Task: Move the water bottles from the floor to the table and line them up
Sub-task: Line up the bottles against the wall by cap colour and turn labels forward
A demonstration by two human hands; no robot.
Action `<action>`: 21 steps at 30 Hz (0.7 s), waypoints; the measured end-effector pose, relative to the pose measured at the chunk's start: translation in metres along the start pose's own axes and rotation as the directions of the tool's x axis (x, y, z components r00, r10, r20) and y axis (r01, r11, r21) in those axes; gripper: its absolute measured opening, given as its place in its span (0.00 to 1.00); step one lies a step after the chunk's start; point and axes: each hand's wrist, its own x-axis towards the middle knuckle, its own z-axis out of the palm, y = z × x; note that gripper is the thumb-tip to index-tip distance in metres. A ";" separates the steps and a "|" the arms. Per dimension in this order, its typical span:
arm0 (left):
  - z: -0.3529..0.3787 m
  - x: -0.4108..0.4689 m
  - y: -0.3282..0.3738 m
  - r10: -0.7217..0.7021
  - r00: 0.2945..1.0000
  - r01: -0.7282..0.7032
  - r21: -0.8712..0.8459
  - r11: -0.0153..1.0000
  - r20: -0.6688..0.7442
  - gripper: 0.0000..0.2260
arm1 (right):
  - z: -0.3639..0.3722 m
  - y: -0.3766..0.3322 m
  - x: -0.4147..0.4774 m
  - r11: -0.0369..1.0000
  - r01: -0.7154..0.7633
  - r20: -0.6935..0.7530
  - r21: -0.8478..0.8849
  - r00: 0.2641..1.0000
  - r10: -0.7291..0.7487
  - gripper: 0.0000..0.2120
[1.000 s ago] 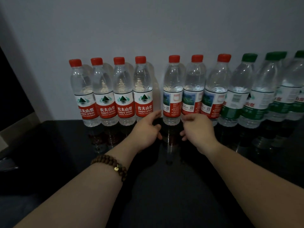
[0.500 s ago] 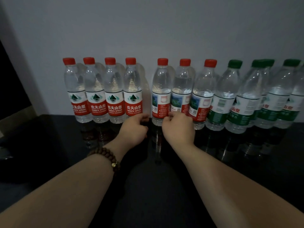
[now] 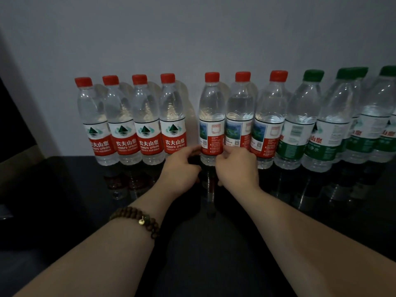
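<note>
A row of upright water bottles stands on the glossy black table [image 3: 203,249] against the wall. Several red-capped bottles [image 3: 145,116] at the left show their front labels. After a small gap comes a red-capped bottle [image 3: 211,112] with its back label facing me. My left hand [image 3: 182,170] pinches its lower left side and my right hand [image 3: 237,168] pinches its lower right side, near the base. Two more red-capped bottles [image 3: 267,116] follow on the right, then several green-capped bottles [image 3: 300,125] that run out of view.
A pale grey wall [image 3: 192,39] stands right behind the row. A dark panel [image 3: 12,125] rises at the left edge of the table. A beaded bracelet [image 3: 139,219] sits on my left wrist. Bottle reflections show in the tabletop.
Both hands have moved forward from in front of the row and closed on the base of the red-capped bottle beside the gap. The bottles stand as before.
</note>
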 end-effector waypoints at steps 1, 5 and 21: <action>0.000 0.000 0.000 -0.005 1.000 0.005 -0.012 1.000 0.001 0.31 | 0.000 0.001 0.000 1.000 0.000 0.003 0.007 1.000 0.000 0.13; -0.001 0.002 0.000 -0.024 1.000 0.024 -0.023 0.999 0.000 0.32 | 0.001 0.002 0.003 0.999 0.012 0.012 0.036 1.000 -0.013 0.20; 0.001 0.003 -0.002 -0.009 1.000 0.009 0.028 1.000 -0.002 0.37 | 0.002 0.000 0.000 0.999 -0.020 0.096 0.025 0.995 0.018 0.28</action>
